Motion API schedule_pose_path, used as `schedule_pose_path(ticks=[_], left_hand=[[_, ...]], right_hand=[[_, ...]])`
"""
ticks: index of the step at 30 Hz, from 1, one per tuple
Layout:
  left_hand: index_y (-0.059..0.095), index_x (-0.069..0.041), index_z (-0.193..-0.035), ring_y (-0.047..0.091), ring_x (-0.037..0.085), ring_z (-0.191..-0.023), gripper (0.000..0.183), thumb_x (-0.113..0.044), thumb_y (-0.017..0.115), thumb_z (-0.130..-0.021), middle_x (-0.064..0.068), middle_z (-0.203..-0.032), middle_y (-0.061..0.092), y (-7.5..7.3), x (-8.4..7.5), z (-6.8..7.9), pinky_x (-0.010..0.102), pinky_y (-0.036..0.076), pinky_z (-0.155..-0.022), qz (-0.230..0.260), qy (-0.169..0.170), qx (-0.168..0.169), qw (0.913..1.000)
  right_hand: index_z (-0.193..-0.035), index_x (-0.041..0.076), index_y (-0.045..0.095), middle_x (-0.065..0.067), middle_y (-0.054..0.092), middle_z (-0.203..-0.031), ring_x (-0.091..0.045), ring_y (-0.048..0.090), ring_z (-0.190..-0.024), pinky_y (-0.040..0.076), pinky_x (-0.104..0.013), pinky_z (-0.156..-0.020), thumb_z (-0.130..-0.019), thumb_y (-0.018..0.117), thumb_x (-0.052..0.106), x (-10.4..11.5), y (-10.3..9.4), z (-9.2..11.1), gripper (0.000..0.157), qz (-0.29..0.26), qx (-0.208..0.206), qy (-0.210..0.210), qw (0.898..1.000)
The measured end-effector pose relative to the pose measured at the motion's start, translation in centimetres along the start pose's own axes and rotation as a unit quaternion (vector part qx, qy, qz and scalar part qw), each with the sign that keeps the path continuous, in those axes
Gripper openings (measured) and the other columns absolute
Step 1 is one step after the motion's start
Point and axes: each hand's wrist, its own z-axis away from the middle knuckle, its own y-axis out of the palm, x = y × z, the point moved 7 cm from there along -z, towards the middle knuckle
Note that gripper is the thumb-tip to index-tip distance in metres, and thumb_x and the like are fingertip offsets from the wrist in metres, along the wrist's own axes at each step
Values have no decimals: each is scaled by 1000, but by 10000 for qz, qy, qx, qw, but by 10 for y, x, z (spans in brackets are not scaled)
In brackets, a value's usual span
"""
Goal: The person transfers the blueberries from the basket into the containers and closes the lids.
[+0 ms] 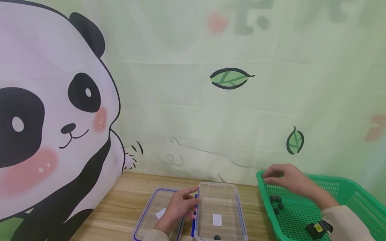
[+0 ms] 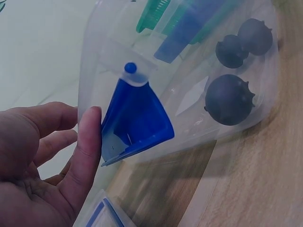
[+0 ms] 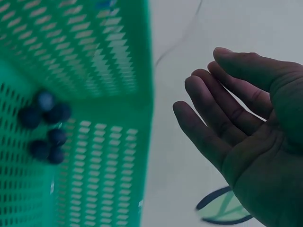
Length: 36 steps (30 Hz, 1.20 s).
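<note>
Head view: clear box (image 1: 215, 205) right of relaxed left hand (image 1: 180, 205), touching; right hand (image 1: 287, 178) relaxed, empty, near basket (image 1: 267, 207).

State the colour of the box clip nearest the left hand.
The clip is blue; it shows best in the left wrist view.

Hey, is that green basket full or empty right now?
Neither: the green basket holds just a small group of dark balls, and much of its bottom shows bare.
</note>
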Motion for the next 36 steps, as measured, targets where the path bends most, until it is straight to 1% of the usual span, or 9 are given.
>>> schedule_pose_path(ticks=[5,9,14,16,20,24,29,33,36], left_hand=[[61,-3,-148,66,17,-71,56,-3,76,-95,10,-100,69,0,2,-1,28,65,-55,-38,-12,-18,10000],[61,-3,-148,66,17,-71,56,-3,76,-95,11,-101,69,0,2,-1,28,65,-55,-3,-17,-4,10000],[60,-3,-148,66,17,-72,56,-4,77,-95,10,-101,69,0,3,-2,28,65,-55,-33,-3,6,10000],[60,-3,-148,66,17,-71,56,-5,76,-95,10,-101,69,0,3,-2,28,65,-55,-45,3,6,10000],[60,-3,-149,66,17,-71,55,-5,76,-96,10,-101,69,0,3,-2,28,65,-55,-69,0,1,10000],[60,-3,-149,66,17,-71,55,-5,76,-96,10,-102,69,0,3,-2,29,65,-55,-96,-13,-14,10000],[60,-3,-149,66,17,-71,56,-4,76,-96,11,-102,69,1,2,-2,29,65,-56,-85,-41,-12,10000],[60,-4,-149,66,17,-72,56,-6,77,-96,11,-103,69,1,2,-1,29,65,-56,-108,-126,-33,9999],[60,-4,-149,66,18,-73,56,-7,77,-95,11,-103,69,0,2,-1,29,65,-57,-105,-154,-33,9998]], right_hand=[[-115,3,76,-3,76,-109,-26,70,-104,61,-43,-89,-101,74,19,-29,-2,1,21,-13,-1,209,9998],[-114,1,75,-6,76,-109,-29,70,-104,63,-47,-87,-101,74,18,-48,-2,3,21,-61,16,530,9986],[-114,-3,73,-10,75,-107,-29,71,-100,66,-43,-82,-100,73,14,-72,2,5,22,-293,126,1037,9941],[-113,-5,73,-12,75,-105,-29,71,-98,66,-44,-81,-100,72,11,-81,4,5,20,-336,180,1144,9927],[-110,-5,74,-11,75,-103,-28,71,-94,66,-44,-78,-99,73,9,-95,9,5,18,-203,285,1219,9919],[-109,-5,74,-12,75,-103,-28,71,-90,65,-44,-74,-97,73,7,-103,14,6,17,-68,423,1180,9921],[-111,-7,73,-17,74,-106,-31,71,-92,66,-46,-75,-95,71,2,-112,23,6,17,63,633,1239,9902],[-108,-6,75,-17,74,-105,-35,70,-96,65,-50,-78,-93,71,-1,-110,30,6,16,291,817,1091,9902],[-104,-5,76,-15,74,-102,-33,70,-94,65,-50,-77,-92,72,-2,-107,33,5,13,421,959,864,9907]])
